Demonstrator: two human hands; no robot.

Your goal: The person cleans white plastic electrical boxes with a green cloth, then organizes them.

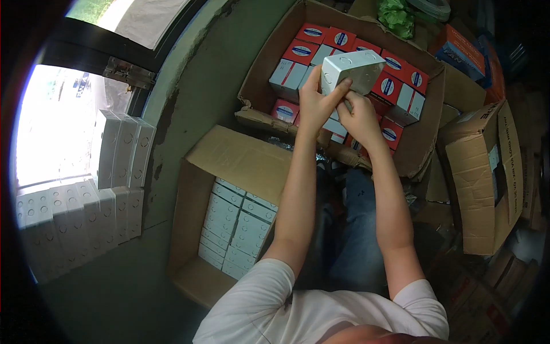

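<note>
Cardboard crowds the floor by the window (pixel 51 120). The left hand (pixel 315 103) and right hand (pixel 361 117) both grip a white box (pixel 352 70) above an open carton (pixel 266 63) of red-and-white packs (pixel 395 80). A pile of similar boxes (pixel 86 212) already stands at the window; the carton looks mostly full.

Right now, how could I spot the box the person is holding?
Find the big open cardboard carton at the top, packed with red-and-white boxes. Over them, the left hand and right hand grip one white box. It alone is plain white, with no red label.
</note>
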